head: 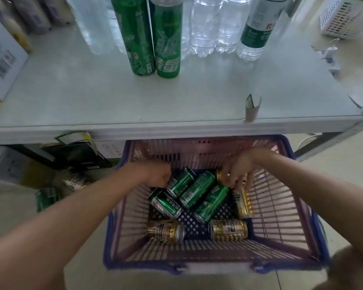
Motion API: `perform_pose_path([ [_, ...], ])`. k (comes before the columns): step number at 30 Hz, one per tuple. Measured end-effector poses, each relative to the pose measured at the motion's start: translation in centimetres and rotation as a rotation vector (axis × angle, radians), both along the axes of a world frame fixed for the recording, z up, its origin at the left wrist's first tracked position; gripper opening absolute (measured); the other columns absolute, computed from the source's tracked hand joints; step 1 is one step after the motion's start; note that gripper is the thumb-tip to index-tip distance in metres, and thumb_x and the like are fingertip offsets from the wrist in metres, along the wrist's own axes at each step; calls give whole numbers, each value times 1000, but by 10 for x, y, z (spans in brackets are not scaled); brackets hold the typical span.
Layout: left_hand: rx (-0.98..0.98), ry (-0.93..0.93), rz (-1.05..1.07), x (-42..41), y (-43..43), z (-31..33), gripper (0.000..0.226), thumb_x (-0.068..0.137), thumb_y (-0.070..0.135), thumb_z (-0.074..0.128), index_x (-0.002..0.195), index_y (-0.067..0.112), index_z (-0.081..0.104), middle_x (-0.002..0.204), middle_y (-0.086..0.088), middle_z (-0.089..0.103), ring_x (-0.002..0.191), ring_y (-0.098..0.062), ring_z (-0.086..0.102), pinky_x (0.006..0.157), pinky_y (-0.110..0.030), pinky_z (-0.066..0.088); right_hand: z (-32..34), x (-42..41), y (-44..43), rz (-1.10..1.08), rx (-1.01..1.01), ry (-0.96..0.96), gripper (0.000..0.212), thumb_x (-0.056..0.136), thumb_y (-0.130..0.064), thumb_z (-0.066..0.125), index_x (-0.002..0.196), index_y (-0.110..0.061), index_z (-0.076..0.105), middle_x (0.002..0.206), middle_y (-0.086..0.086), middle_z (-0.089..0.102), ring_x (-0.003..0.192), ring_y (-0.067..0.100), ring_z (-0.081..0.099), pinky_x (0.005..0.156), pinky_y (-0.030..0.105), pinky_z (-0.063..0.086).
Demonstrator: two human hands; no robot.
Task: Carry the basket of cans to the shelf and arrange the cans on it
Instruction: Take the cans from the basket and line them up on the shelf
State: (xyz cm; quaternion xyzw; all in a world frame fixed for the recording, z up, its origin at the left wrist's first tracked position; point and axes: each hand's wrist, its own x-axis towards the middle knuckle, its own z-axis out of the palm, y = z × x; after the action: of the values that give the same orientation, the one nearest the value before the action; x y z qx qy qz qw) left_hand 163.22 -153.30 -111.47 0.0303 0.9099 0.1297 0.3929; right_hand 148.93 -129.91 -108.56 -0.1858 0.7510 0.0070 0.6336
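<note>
Nearest you, the basket [214,266] is sitting on the floor right below the shelf edge, so the carrying looks done and you are starting the unloading. Two spare gold cans [166,231] are lying at its near end, with the green cans [199,193] piled just beyond. Both your hands are reaching in at the far end: your left hand [157,174] is curling its fingers around the top of the leftmost green can [181,182], and your right hand [237,170] is clamping its fingers [233,183] on a gold can [243,203] by the right wall. Next you are likely lifting both clear of the rim and standing them upright on the shelf [92,97], on the bare front area before the tall green cans [168,38] and water bottles [203,28]
</note>
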Motion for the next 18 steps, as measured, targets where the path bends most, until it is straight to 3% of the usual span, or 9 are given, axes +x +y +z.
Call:
perform_pose_path([
  [2, 9, 52, 23, 5, -3, -25, 18, 92, 9, 59, 105, 5, 71, 100, -10, 68, 91, -28, 66, 75, -35, 55, -21, -4, 7, 9, 35, 94, 20, 101, -7, 64, 121, -9, 64, 109, 9, 71, 113, 28, 71, 70, 31, 63],
  [4, -9, 99, -39, 12, 4, -45, 16, 90, 5, 60, 104, 3, 68, 94, -10, 64, 91, -30, 67, 71, -34, 52, -44, -1, 13, 7, 60, 156, 29, 101, -4, 64, 130, -5, 63, 93, 7, 68, 96, 23, 72, 69, 29, 62],
  [7, -51, 112, -193, 21, 34, -70, 25, 91, 1, 59, 116, 4, 62, 100, -14, 61, 86, -27, 61, 60, -34, 46, -75, 22, 18, 217, 39, 307, 27, 99, -3, 62, 126, -3, 63, 103, 11, 64, 82, 20, 64, 71, 32, 59],
  [10, -19, 152, -191, 14, 71, -89, 44, 95, -1, 56, 138, 0, 48, 106, -18, 60, 73, -25, 52, 48, -31, 33, -102, 42, 27, 581, -172, 584, 49, 96, -5, 61, 144, -10, 53, 129, 14, 62, 111, 30, 64, 82, 35, 51],
  [13, 38, 130, -14, 1, 93, -95, 47, 99, 15, 60, 139, -6, 46, 92, -14, 55, 71, -24, 52, 50, -30, 37, -118, 43, 35, 698, -213, 665, 83, 93, -4, 65, 162, -17, 23, 147, 18, 47, 121, 36, 59, 78, 39, 52],
  [15, 61, 104, 36, -1, 99, -98, 50, 99, 22, 63, 137, -8, 48, 86, -8, 49, 69, -21, 50, 48, -28, 33, -122, 45, 38, 760, -208, 695, 86, 94, -8, 65, 164, -21, 17, 155, 20, 38, 129, 39, 53, 89, 45, 54],
  [18, 55, 81, 104, 2, 102, -95, 68, 96, 23, 67, 147, -9, 35, 110, -18, 59, 91, -30, 62, 62, -30, 41, -131, 55, 39, 854, -118, 676, 75, 98, -14, 61, 163, -22, 23, 161, 22, 28, 142, 40, 38, 105, 50, 46],
])
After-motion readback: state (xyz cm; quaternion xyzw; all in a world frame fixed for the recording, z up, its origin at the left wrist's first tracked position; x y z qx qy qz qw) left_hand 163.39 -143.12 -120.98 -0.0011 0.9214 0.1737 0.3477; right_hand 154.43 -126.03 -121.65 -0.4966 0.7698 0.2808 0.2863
